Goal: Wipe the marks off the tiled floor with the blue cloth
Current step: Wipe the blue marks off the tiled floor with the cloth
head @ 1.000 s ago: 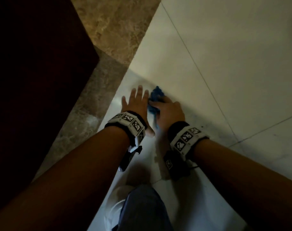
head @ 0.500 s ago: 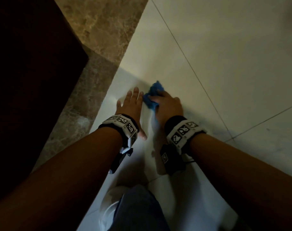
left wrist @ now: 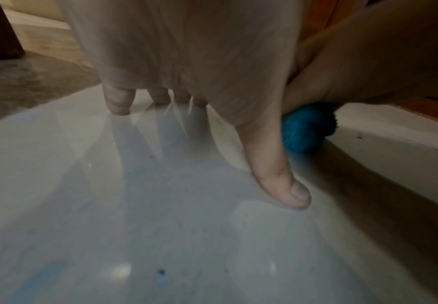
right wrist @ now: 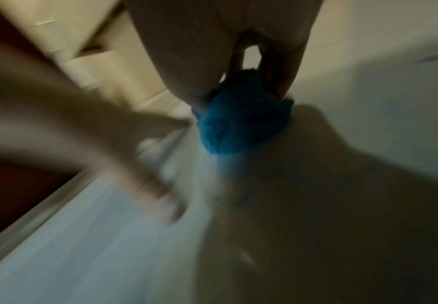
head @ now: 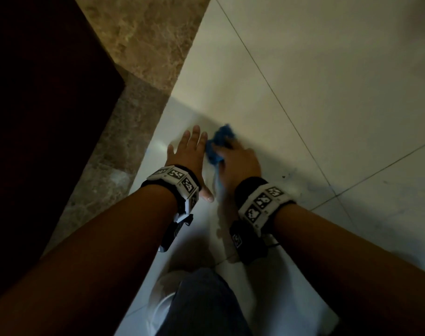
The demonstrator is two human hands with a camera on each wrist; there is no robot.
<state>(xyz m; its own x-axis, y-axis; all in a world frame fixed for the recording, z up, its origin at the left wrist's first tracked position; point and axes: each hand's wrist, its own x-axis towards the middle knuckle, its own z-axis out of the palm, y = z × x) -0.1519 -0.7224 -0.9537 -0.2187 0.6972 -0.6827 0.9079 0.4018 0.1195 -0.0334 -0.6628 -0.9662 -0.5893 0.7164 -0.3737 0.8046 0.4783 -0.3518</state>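
My right hand (head: 239, 158) grips the bunched blue cloth (head: 218, 146) and presses it on the white floor tile (head: 327, 81). The cloth (right wrist: 241, 125) bulges out below the curled fingers in the right wrist view, which is blurred. Just left of it my left hand (head: 188, 151) lies flat on the tile with fingers spread and thumb (left wrist: 277, 174) out. The cloth (left wrist: 306, 131) shows behind that thumb. Small dark marks (head: 285, 177) speckle the tile right of my right hand; one dark speck (left wrist: 161, 272) lies near my left wrist.
A brown marble strip (head: 124, 132) borders the white tiles on the left, with a dark wooden panel (head: 37, 117) beyond it. Grout lines (head: 279, 105) cross the floor on the right. My knee in dark trousers (head: 206, 306) is at the bottom, over a white shoe (head: 158, 309).
My right hand has slid the cloth a little to the right, away from the left hand, which has stayed flat on the tile. The head view shifted slightly.
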